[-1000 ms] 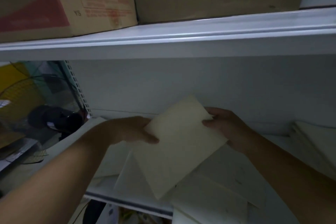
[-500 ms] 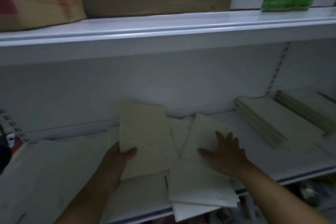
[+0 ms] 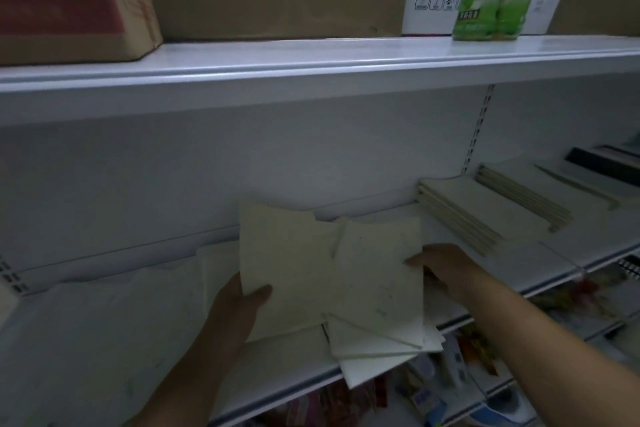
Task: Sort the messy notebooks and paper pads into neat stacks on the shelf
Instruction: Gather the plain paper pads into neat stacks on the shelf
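Cream pad [image 3: 284,263] is pinched at its bottom corner by the left hand [image 3: 239,308]. A second pad [image 3: 377,270], over the shelf [image 3: 540,263], is pinched at its right edge by the right hand [image 3: 446,267]. Neat stacks [image 3: 464,215] are seen further right, nearer that hand.

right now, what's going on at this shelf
A person is sorting cream pads on a white shelf. The left hand holds the left pad by its lower edge, thumb on top. The right hand pinches the edge of the right pad, above a messy pile overhanging the shelf front. Neat stacks lie further right.
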`<action>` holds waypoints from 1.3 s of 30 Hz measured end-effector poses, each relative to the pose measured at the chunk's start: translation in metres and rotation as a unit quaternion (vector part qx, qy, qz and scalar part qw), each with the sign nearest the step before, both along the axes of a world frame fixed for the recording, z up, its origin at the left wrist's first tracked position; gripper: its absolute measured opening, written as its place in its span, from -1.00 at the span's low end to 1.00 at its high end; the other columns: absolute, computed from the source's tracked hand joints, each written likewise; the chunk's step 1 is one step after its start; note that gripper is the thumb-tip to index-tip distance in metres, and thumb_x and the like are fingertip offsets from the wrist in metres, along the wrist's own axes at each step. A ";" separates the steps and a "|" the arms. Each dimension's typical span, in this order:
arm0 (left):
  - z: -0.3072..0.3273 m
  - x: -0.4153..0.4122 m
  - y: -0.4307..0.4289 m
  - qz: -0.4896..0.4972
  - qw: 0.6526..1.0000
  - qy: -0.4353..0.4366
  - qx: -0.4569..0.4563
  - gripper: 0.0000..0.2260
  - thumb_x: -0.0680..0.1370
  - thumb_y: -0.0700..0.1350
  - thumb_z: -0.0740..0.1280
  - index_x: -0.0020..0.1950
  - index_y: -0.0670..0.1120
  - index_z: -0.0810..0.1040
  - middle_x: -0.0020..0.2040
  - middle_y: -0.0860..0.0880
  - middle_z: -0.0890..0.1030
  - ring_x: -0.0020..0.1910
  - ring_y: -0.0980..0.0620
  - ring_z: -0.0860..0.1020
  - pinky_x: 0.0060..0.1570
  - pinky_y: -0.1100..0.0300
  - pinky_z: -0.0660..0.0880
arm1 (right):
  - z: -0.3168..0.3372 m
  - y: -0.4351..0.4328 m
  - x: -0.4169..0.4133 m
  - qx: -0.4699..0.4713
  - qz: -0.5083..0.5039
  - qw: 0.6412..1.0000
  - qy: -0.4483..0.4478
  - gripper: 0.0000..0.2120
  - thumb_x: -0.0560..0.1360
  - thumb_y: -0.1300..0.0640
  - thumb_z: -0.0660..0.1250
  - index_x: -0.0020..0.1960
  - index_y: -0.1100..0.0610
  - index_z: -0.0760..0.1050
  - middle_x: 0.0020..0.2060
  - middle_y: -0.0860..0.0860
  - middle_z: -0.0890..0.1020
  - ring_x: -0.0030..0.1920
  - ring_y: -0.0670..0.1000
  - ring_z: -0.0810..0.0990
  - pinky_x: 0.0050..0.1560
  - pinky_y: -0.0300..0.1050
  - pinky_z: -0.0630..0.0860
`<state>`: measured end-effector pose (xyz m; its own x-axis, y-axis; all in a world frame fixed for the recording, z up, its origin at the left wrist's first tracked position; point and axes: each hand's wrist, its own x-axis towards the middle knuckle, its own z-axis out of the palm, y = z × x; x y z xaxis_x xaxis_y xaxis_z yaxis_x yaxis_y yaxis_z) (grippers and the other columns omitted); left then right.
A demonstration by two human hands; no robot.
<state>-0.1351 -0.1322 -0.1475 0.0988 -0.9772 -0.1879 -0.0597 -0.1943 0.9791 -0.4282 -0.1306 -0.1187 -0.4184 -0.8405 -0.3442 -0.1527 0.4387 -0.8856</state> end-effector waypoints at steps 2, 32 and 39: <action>-0.001 0.001 0.001 -0.008 1.000 0.017 -0.001 -0.65 0.50 -0.33 0.33 0.29 -0.21 0.49 0.09 -0.17 0.60 0.04 -0.14 0.57 0.16 -0.05 0.48 | 0.004 0.005 0.008 -0.022 0.061 0.992 0.112 -0.89 0.51 0.28 0.29 0.00 0.13 0.51 0.06 0.13 0.60 -0.05 0.11 0.57 0.04 0.01 0.53; 0.000 0.019 0.004 -0.090 0.983 0.158 -0.005 -0.78 0.57 -0.20 0.26 0.20 0.01 0.47 0.03 -0.07 0.61 -0.01 -0.11 0.57 0.07 -0.03 0.49 | -0.010 0.036 0.038 0.086 0.119 0.940 0.307 -0.23 0.39 -0.17 0.42 0.43 0.19 0.23 0.34 0.08 0.43 0.28 0.10 0.46 0.17 -0.11 0.44; 0.002 0.025 -0.001 -0.131 0.975 0.179 0.024 -0.75 0.58 -0.15 0.27 0.26 -0.01 0.46 0.04 -0.08 0.62 -0.01 -0.11 0.58 -0.08 0.03 0.52 | -0.010 0.058 0.025 -0.101 0.012 0.982 0.156 -0.68 0.53 0.19 0.31 0.26 0.13 0.34 0.18 0.13 0.55 0.05 0.10 0.56 0.04 -0.05 0.50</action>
<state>-0.1100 -0.1327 -0.1458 -0.2335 -0.9491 -0.2115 0.2305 -0.2653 0.9362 -0.4032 -0.0730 -0.1284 -0.4567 -0.8892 -0.0264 -0.4392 0.2512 -0.8625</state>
